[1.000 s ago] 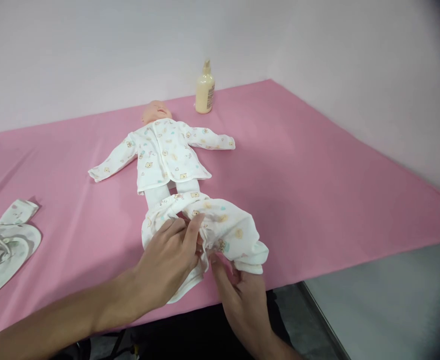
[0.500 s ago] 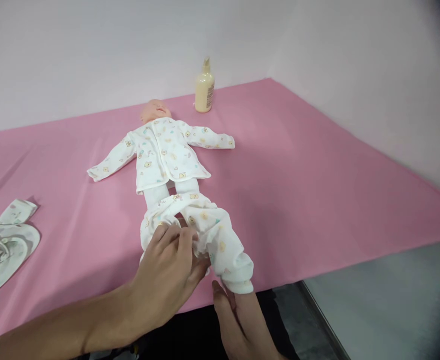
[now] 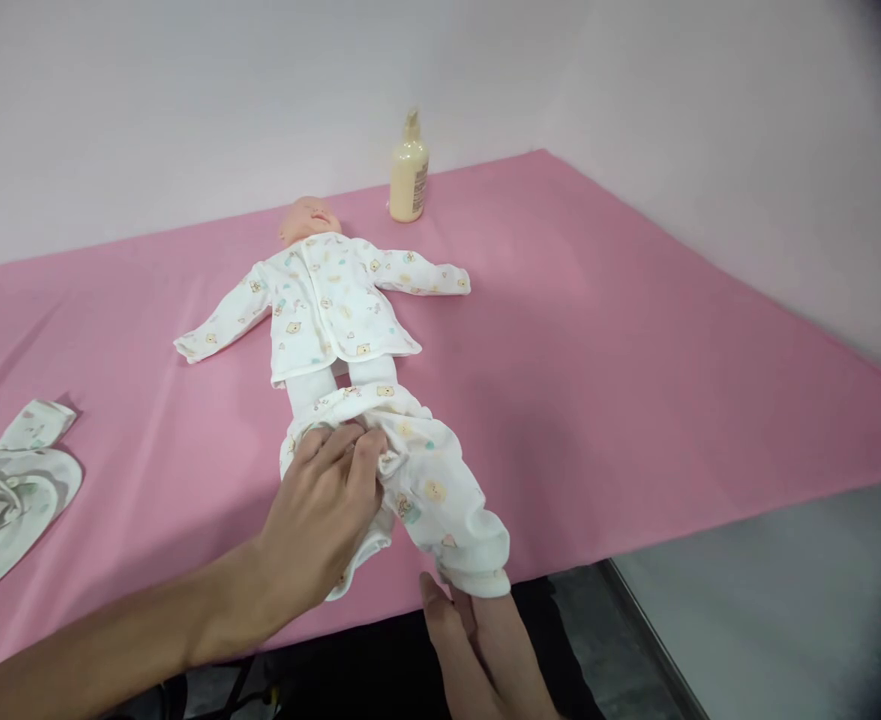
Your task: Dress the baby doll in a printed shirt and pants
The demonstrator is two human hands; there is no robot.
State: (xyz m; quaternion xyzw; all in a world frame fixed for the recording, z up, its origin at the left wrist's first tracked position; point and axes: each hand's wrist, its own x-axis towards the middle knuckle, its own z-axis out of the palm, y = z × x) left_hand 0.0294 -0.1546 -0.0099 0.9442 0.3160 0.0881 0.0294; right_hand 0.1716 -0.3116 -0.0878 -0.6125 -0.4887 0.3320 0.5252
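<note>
A baby doll [image 3: 306, 217] lies on its back in a white printed jacket [image 3: 335, 300]. Matching baby pants [image 3: 440, 480] are around its lower legs, below the bare white thighs. My left hand [image 3: 327, 500] is closed on the pants' cloth between the two legs, fingers bunching the fabric. At the near cuff of the right-hand pant leg is my right hand [image 3: 470, 640]. Its fingers go up inside the cuff and are hidden, while the thumb stays outside, apart from the cloth. The doll's feet are not visible.
A pink sheet [image 3: 597, 400] covers the table, its front edge close to my body. One pump bottle [image 3: 408, 185] of pale yellow liquid stands near the back wall. Folded white printed cloth [image 3: 16, 500] lies at the left. Walls border the back and right.
My left hand has moved slightly left and up, pulling the cloth between the legs. More of the other pant leg's cuff shows below it. My right hand remains at the cuff.
</note>
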